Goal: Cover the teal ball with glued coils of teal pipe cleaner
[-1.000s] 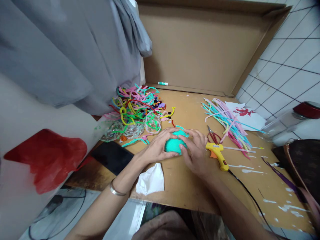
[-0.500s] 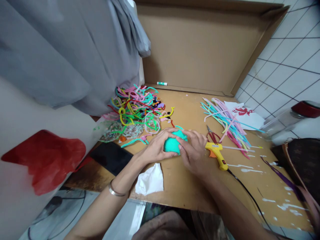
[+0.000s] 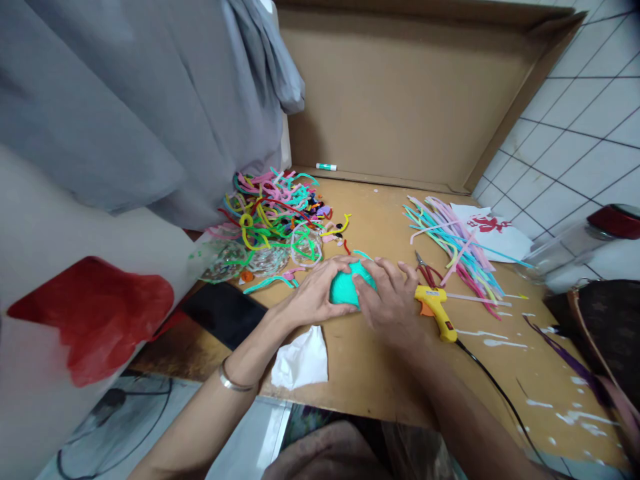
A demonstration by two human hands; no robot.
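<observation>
A rounded turquoise object point(image 3: 345, 289) is between my two hands above the middle of the cardboard-covered table. My left hand point(image 3: 316, 291) curves around its left side, with the thumb along the lower edge and the fingers over the top. On its right side, my right hand point(image 3: 390, 298) touches it with the fingertips. A short turquoise strip point(image 3: 362, 255) shows just behind it. To the right of my right hand lies a yellow glue gun point(image 3: 436, 308), with red-handled pliers point(image 3: 426, 272) behind it.
Tangled colorful pipe cleaners point(image 3: 270, 207) lie at the left back, straight ones point(image 3: 450, 233) at the right. Nearby are a black flat object point(image 3: 223, 313), white tissue point(image 3: 301, 360), a glue stick point(image 3: 326, 167), a clear bottle point(image 3: 565, 243) and a dark bag point(image 3: 600, 327).
The fingers of my right hand have shifted and spread a little over the turquoise object. My left hand keeps its hold, and the view has moved slightly.
</observation>
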